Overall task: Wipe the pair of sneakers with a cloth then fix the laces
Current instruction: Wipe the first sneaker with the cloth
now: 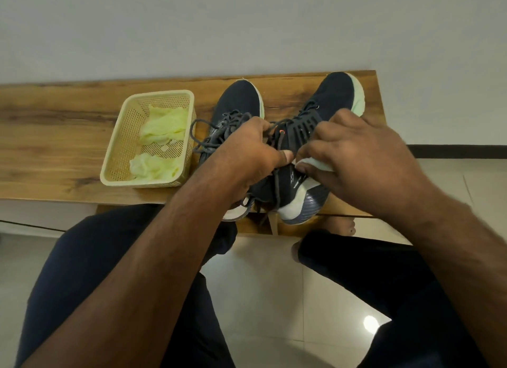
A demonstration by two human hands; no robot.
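The table (pixel 55 126) is wood with a dark streaky grain and a smooth, faintly shiny finish. The basket (pixel 118 150) looks like pale yellow plastic, perforated in a fine grid, matt. The cloths (pixel 162 129) in it are thin, crumpled, pale green fabric. Both sneakers (pixel 337 93) have dark navy knit uppers, matt, with pale foam-like soles; the right one's heel panel (pixel 288 178) is glossy, and its lace cage (pixel 304 126) looks like rubbery plastic. The laces (pixel 203 142) are dark woven cord. The floor (pixel 260 299) is glossy pale tile, reflecting a light.
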